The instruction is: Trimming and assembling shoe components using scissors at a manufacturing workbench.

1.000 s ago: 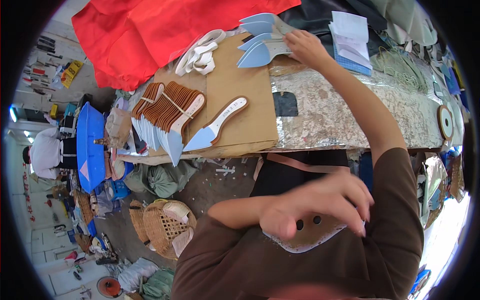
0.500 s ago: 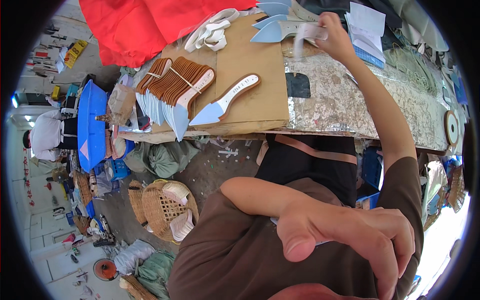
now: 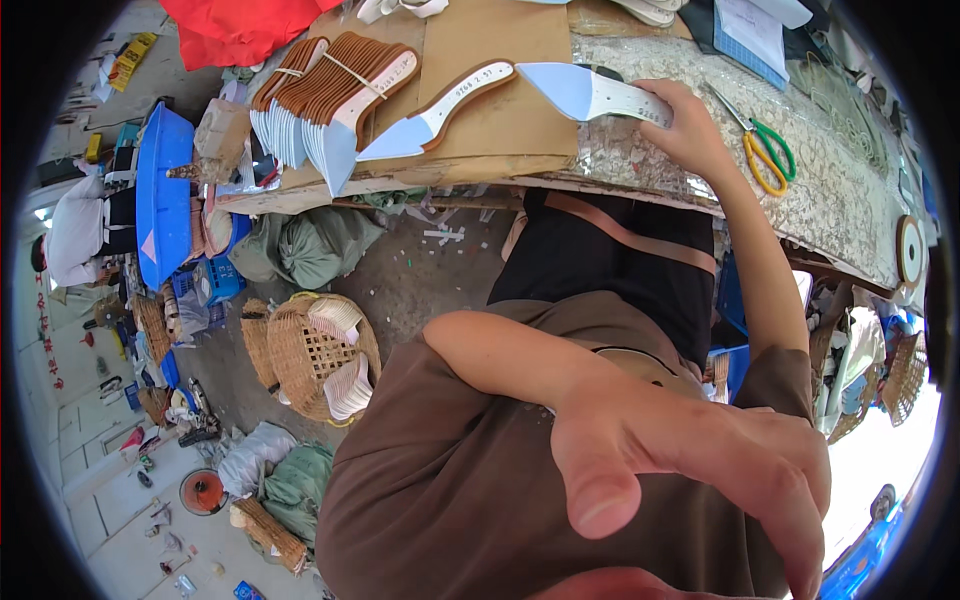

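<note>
My right hand [image 3: 690,125] grips the white end of a pointed shoe insole [image 3: 590,93], its light blue tip directed left, just over the table's near part. Beside that tip, on the cardboard, lies a second insole [image 3: 450,105] with a brown rim. Farther left is a banded stack of similar insoles [image 3: 350,85]. Close to the camera, my left hand [image 3: 690,450] hovers in front of my brown shirt, thumb apart from the bent fingers. Nothing shows in it, though its fingertips are partly hidden.
Scissors [image 3: 765,155] with green and yellow handles lie right of my right hand. Papers on a blue pad [image 3: 750,40] are behind them. Red material [image 3: 235,30] covers the far left. A wicker basket [image 3: 300,350] stands on the floor; a person in white [image 3: 75,235] is beyond.
My right hand has come back from the pile at the table's far side, bringing an insole nearer to me. The view has shifted, and the scissors now show. My left hand stays much the same.
</note>
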A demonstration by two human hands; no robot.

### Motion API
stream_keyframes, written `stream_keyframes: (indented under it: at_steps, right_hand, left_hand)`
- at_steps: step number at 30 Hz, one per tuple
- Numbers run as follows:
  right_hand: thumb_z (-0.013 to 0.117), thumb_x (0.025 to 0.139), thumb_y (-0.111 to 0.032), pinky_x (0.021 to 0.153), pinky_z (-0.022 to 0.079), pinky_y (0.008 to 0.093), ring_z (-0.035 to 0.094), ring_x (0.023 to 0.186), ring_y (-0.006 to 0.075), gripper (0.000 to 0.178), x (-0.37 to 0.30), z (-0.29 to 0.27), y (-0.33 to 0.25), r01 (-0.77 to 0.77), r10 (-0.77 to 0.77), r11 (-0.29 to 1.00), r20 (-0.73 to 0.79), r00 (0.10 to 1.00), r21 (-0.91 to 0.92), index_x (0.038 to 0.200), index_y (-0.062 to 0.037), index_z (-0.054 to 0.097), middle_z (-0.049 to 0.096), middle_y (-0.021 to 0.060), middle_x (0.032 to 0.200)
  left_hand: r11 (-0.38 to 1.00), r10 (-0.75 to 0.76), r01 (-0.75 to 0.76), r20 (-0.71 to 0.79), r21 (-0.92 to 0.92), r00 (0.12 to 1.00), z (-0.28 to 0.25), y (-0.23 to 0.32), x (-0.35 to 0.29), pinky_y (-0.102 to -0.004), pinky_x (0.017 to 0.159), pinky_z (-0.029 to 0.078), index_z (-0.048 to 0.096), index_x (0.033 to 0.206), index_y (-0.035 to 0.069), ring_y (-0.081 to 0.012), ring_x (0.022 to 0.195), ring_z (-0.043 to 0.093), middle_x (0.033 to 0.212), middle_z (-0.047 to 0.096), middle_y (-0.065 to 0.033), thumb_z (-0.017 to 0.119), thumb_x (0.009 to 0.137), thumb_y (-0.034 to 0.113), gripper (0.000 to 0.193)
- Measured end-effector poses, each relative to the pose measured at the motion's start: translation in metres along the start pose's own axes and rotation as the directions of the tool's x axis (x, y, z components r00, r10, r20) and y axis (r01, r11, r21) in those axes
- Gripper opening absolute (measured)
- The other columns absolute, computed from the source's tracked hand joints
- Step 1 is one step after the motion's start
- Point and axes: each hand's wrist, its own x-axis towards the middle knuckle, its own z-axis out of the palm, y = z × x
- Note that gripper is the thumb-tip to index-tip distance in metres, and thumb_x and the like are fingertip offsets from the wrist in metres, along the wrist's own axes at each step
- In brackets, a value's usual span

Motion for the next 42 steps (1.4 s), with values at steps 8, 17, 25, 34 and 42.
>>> stream_keyframes:
  at_steps: [8, 17, 25, 34, 42]
  right_hand:
    - [0.061, 0.092, -0.026, 0.065, 0.053, 0.0391, 0.066, 0.074, 0.0299, 0.018, -0.061, 0.051, -0.087, 0.01, 0.0, 0.998, 0.167, 0.986, -0.059, 0.095, -0.0105, 0.069, 0.067, 0.0106, 0.082]
    - [0.064, 0.078, -0.016, 0.075, 0.051, 0.0404, 0.061, 0.083, 0.0296, 0.014, -0.093, 0.106, -0.088, -0.073, 0.091, 0.994, 0.245, 0.965, -0.082, 0.087, -0.0066, 0.062, 0.061, 0.0127, 0.089]
    - [0.068, 0.086, -0.003, 0.067, 0.051, 0.0267, 0.064, 0.072, 0.0112, 0.017, -0.08, -0.012, -0.11, -0.44, 0.32, 0.714, 0.306, 0.897, 0.545, 0.102, -0.0001, 0.067, 0.068, 0.0066, 0.081]
    - [0.067, 0.09, -0.011, 0.054, 0.043, 0.0197, 0.056, 0.067, 0.0039, 0.015, 0.03, -0.042, -0.047, -0.328, 0.306, 0.797, 0.129, 0.943, 0.507, 0.101, -0.0016, 0.064, 0.063, 0.0003, 0.079]
    - [0.069, 0.086, -0.008, 0.062, 0.048, 0.0228, 0.063, 0.078, 0.0076, 0.017, 0.074, -0.015, -0.024, -0.298, 0.098, 0.831, 0.404, 0.909, 0.469, 0.102, -0.0015, 0.07, 0.071, 0.0031, 0.088]
  left_hand:
    - [0.993, -0.014, -0.002, 0.133, 0.119, 0.991, -0.01, 0.008, -0.021, -0.0405, 0.091, 0.05, 0.049, 0.13, -0.013, -0.0336, 0.112, 0.059, 0.128, 0.051, -0.0287, 0.036, 0.083, 0.083, 0.108]
    - [-0.691, -0.447, 0.116, -0.548, 0.714, 0.707, -0.13, 0.049, -0.052, -0.0467, 0.091, 0.045, 0.071, 0.087, 0.005, -0.0326, 0.109, 0.057, 0.104, 0.064, -0.0146, 0.069, 0.076, 0.026, 0.024]
    - [-0.949, -0.206, 0.088, -0.806, 0.303, 0.555, -0.201, 0.097, -0.08, -0.0483, 0.086, 0.046, 0.06, 0.105, 0.007, -0.0311, 0.106, 0.062, 0.109, 0.067, -0.0149, 0.063, 0.088, 0.022, 0.023]
    - [-0.828, 0.021, 0.436, -0.758, 0.352, 0.652, -0.194, 0.095, -0.102, -0.0497, 0.062, 0.048, 0.056, 0.097, 0.01, -0.0375, 0.071, 0.065, 0.078, 0.067, -0.014, 0.061, 0.086, 0.012, 0.013]
    - [-0.605, 0.054, 0.607, -0.733, 0.516, 0.678, -0.198, 0.095, -0.104, -0.0522, 0.064, 0.046, 0.046, 0.114, 0.012, -0.039, 0.073, 0.065, 0.08, 0.069, -0.0145, 0.058, 0.086, 0.008, 0.031]
